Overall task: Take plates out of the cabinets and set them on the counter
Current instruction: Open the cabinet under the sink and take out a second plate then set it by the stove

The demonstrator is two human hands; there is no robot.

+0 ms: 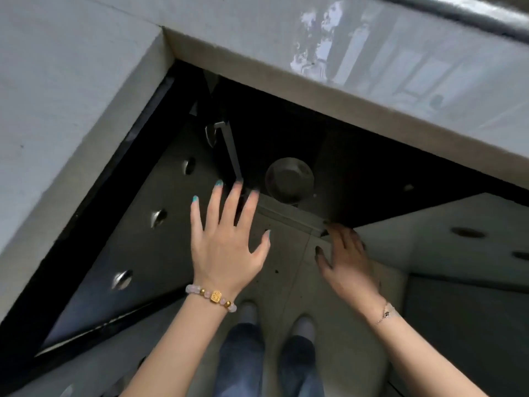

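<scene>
Reaching toward the open cabinet below the counter, the left hand is spread wide, back up, its grip released and holding nothing. Its fingers, tipped with teal nails, point at the dark inside and end just beside the lower end of a slanted metal bar. A bead bracelet with gold pieces circles that wrist.

The right hand lies in shadow, lower and further right, with its fingers loosely spread at the near edge of the right door. Its grip is released too. Whether it touches the door cannot be told. A thin chain sits on its wrist.

Both doors stand open. The left door swings out on the left and shows a dark inner face with three round holes in a row. The right door shows pale, with two such holes.

Deep inside the cabinet, beyond the left hand's fingertips and apart from both hands, stands one round vessel of dull grey. Whether it is a plate or a bowl cannot be told.

The counter runs across the top, its glossy front giving back a faint picture of a room. Between the forearms, jeans and two pale shoes stand on a pale floor just before the cabinet.
</scene>
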